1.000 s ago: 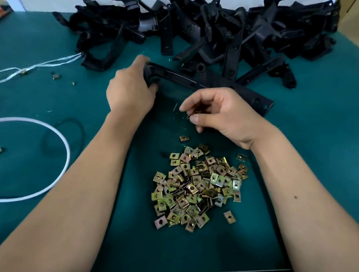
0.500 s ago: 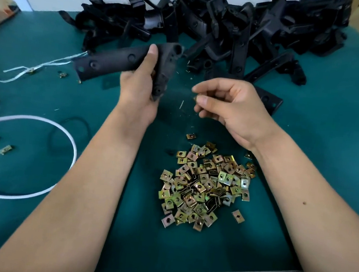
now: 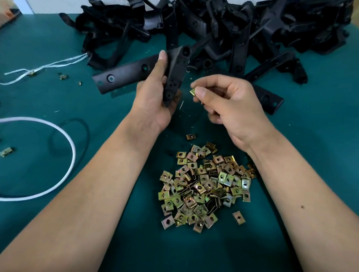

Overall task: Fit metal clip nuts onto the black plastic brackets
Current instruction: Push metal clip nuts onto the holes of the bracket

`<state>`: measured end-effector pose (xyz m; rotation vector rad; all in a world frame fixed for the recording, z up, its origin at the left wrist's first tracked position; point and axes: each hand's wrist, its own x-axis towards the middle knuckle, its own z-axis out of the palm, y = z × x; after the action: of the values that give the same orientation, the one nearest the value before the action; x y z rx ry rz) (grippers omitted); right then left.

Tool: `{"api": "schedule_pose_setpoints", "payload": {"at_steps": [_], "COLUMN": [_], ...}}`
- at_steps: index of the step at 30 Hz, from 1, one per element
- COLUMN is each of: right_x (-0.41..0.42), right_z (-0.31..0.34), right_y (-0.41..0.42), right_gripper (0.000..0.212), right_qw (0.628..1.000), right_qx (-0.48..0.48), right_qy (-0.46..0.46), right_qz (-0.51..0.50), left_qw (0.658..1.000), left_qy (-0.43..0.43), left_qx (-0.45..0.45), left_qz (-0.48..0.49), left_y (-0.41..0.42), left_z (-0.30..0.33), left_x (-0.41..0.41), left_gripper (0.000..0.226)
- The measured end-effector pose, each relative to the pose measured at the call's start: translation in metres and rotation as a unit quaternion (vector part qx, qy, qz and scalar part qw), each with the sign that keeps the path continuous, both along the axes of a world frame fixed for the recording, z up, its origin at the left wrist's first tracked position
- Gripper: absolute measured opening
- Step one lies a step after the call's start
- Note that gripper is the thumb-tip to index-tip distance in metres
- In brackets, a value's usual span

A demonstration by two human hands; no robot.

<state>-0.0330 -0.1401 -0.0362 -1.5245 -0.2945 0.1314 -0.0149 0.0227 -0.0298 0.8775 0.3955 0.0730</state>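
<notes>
Two hands are working above the green worktop (image 3: 344,133): my left hand (image 3: 153,101) is gripping a black bracket (image 3: 141,70), fingers curled round its bend, while my right hand (image 3: 227,105) is pinching one clip nut (image 3: 193,92) just beside it, at three o'clock. Loose clip nuts (image 3: 206,186) are lying at six o'clock, piled brackets (image 3: 232,29) at twelve.

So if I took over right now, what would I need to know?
Left hand grips one black bracket, lifted off the table.
Right hand pinches one clip nut beside the bracket, not yet on it.
Spare clip nuts sit in a pile near you; more brackets are heaped at the far edge.
Done: bracket and nut picked up.
Left: push this nut on, then do the rest of the heap.
</notes>
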Motion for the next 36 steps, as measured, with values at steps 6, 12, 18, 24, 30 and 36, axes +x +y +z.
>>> {"api": "schedule_pose_setpoints", "payload": {"at_steps": [6, 12, 18, 24, 30, 36], "right_x": [-0.004, -0.002, 0.002, 0.002, -0.002, -0.004], "right_z": [0.005, 0.002, -0.003, -0.005, -0.004, 0.0], "right_y": [0.005, 0.01, 0.017, 0.012, 0.014, 0.015], "right_gripper": [0.016, 0.01, 0.017, 0.003, 0.014, 0.016], "right_qw": [0.992, 0.992, 0.994, 0.998, 0.999, 0.993], "right_qx": [0.099, 0.121, 0.088, 0.018, -0.014, -0.081], "right_qy": [0.046, 0.045, 0.016, 0.002, -0.026, -0.08], "right_qz": [0.057, -0.006, -0.057, -0.062, -0.043, -0.016], "left_qw": [1.0, 1.0, 0.999, 0.998, 0.994, 0.99], "left_qy": [-0.004, -0.001, -0.016, -0.023, -0.003, -0.009], "left_qx": [0.002, -0.009, -0.035, -0.051, -0.081, -0.098], "left_qz": [-0.03, -0.024, -0.014, -0.037, -0.072, -0.1], "left_y": [-0.003, -0.011, -0.017, -0.018, -0.013, -0.016], "left_z": [0.0, -0.001, -0.001, 0.0, -0.001, 0.002], "left_x": [-0.001, -0.003, -0.003, -0.005, -0.005, -0.006], "left_gripper": [0.04, 0.038, 0.033, 0.041, 0.051, 0.046]}}
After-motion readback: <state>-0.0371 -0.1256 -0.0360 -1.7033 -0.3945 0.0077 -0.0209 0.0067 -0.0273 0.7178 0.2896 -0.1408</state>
